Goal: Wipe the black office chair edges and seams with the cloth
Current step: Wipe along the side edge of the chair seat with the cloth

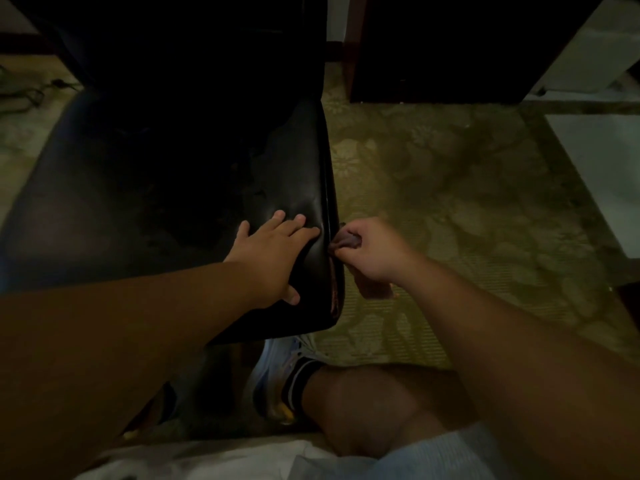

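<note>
knee (374, 410) and shoe (277, 368) nearest, just below the seat's front corner. left hand (273, 254) flat on the seat (298, 174), fingers spread, holding nothing, bracing near the right edge. right hand (370, 251) curled round the cloth (348, 242), bunched against the seat's side seam (329, 216). cloth looks soft and light, best kept wadded over a fingertip to get into the groove. seat is padded, gives under pressure; worn patch lower on the seam, go easy there. carpet (467, 202) beyond the seat.
</note>
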`<state>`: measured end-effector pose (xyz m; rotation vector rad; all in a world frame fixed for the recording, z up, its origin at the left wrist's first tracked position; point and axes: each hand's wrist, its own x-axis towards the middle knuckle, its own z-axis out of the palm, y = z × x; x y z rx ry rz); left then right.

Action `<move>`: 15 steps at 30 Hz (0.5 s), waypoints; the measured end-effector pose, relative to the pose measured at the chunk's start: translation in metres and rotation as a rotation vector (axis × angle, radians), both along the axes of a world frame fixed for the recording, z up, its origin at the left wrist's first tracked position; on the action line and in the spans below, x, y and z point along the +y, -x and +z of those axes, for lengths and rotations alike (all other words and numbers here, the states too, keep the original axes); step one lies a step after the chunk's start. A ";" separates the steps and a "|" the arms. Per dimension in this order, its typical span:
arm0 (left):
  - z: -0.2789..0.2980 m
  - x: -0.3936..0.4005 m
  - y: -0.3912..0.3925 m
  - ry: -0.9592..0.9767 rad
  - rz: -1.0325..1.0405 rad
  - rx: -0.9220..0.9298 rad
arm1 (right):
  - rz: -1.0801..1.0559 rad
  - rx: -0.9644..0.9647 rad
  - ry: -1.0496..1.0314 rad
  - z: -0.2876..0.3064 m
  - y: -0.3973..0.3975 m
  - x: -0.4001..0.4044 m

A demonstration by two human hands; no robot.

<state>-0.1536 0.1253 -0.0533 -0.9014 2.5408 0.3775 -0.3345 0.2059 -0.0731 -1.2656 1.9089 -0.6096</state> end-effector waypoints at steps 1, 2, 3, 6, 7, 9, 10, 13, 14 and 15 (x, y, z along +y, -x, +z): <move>-0.001 0.001 -0.002 0.001 -0.001 0.000 | 0.027 0.006 -0.013 0.000 -0.001 0.002; -0.001 0.001 -0.005 0.002 -0.002 0.000 | 0.047 0.018 -0.014 0.000 -0.002 0.003; -0.001 0.002 -0.007 0.002 -0.005 0.001 | 0.053 0.037 -0.001 -0.001 -0.004 0.005; 0.000 0.004 -0.013 0.004 -0.015 0.005 | 0.028 0.136 0.054 -0.001 -0.012 0.006; 0.000 0.004 -0.014 0.006 -0.016 0.007 | 0.039 0.160 0.050 0.001 -0.014 0.006; 0.000 0.005 -0.016 0.010 -0.016 0.011 | 0.082 0.193 0.025 0.004 -0.016 0.006; 0.000 0.006 -0.016 0.014 -0.015 0.014 | 0.087 0.206 0.024 0.004 -0.017 0.006; -0.002 0.006 -0.016 0.026 -0.015 0.015 | 0.023 0.212 0.054 0.002 -0.020 0.007; -0.003 0.006 -0.016 0.031 -0.016 0.013 | 0.014 0.206 0.045 0.003 -0.021 0.008; -0.003 0.006 -0.016 0.034 -0.016 0.011 | 0.024 0.195 0.025 0.004 -0.022 0.009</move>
